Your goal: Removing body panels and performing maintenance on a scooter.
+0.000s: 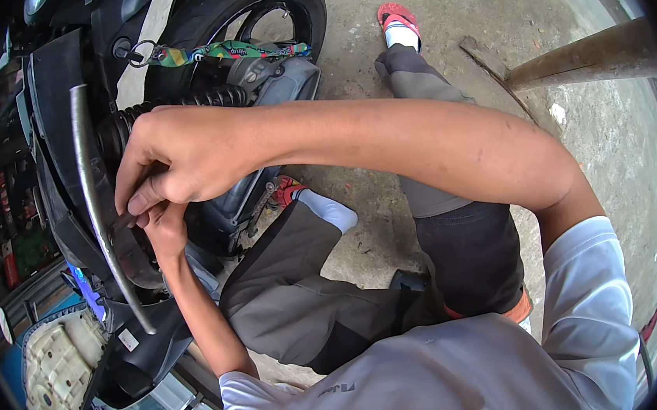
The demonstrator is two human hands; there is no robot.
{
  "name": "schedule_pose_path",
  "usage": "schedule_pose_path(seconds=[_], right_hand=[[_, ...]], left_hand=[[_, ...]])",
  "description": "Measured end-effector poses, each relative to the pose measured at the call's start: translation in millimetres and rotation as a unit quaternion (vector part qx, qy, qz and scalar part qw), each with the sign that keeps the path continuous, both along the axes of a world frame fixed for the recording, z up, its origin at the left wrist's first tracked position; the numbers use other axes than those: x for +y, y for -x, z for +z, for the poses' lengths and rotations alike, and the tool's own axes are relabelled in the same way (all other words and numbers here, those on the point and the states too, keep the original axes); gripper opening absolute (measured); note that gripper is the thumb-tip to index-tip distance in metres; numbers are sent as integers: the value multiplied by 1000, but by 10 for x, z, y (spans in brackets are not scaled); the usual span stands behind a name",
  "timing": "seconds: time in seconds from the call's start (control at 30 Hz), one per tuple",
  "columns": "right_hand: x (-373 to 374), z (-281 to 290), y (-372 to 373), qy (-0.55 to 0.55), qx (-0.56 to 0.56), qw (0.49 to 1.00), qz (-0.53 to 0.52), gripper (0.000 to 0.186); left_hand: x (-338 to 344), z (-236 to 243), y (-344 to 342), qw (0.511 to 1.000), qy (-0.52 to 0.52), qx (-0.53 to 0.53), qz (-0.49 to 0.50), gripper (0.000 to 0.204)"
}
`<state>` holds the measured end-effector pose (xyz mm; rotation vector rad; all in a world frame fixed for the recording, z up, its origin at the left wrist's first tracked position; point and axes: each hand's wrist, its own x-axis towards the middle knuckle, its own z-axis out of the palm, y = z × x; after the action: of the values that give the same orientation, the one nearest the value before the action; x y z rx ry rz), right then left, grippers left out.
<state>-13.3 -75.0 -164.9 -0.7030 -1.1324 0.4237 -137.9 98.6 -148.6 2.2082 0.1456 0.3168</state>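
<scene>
My right hand (172,156) reaches across to the scooter's dark body (61,189), its fingers curled and pinched just right of a long silver metal bar (93,194). My left hand (166,229) is closed directly below it, its fingertips meeting the right fingertips by a small part at the bar. What exactly either hand pinches is hidden or too small to name. Behind my right hand are a black coil spring (219,97) and a grey casing (287,84). A colourful lanyard (221,52) hangs from the key above.
The scooter's rear tyre (308,11) is at the top. My legs are spread on the concrete floor (347,63), feet in red slippers (394,16). A wooden post (581,54) stands at the right. An off-white moulded part (54,369) lies lower left, near dark shelving (1,210).
</scene>
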Motion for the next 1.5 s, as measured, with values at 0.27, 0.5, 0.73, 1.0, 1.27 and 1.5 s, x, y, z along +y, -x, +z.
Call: schedule_pose_path(seconds=[0.27,0.5,0.73,1.0,1.27,1.5], right_hand=[[158,2,-1,-16,-26,998,-61,16],[-17,175,-189,-38,-37,984,-170,22],[46,187,-187,-54,-63,959,-270,22],[148,184,-200,-70,-56,959,-268,23],[165,182,-223,-61,-50,967,-244,24],[205,216,-145,-71,-125,964,-222,29]], left_hand=[[19,-126,-40,986,-156,-61,-19,11],[-206,-75,-254,988,-111,-108,17,12],[-226,-58,-297,988,-102,-108,47,11],[-236,-50,-292,985,-112,-112,66,11],[-246,-40,-292,984,-119,-105,86,11],[-108,45,-42,998,-43,-38,29,18]])
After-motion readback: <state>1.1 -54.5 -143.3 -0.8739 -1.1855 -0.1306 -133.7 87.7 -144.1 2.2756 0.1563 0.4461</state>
